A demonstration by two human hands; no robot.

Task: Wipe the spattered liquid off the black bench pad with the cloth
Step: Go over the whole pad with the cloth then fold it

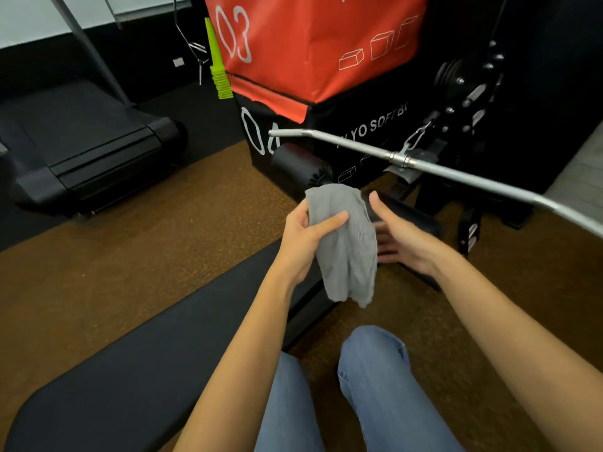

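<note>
L hand [301,238] pinches the grey cloth [346,246] w/ thumb across its front, so it hangs free above the floor; prob gathering it into a wad before wiping. R hand [403,238] is spread, holding nothing, just beside the cloth at 3 o'clock, likely to help fold. Black bench pad [156,350] lies at 7 o'clock, apart from the cloth; spatter not visible on it.

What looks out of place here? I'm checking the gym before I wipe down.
No spatter shows on the black bench pad. The orange cover of the stacked box hangs loose and creased at its lower corner.
</note>
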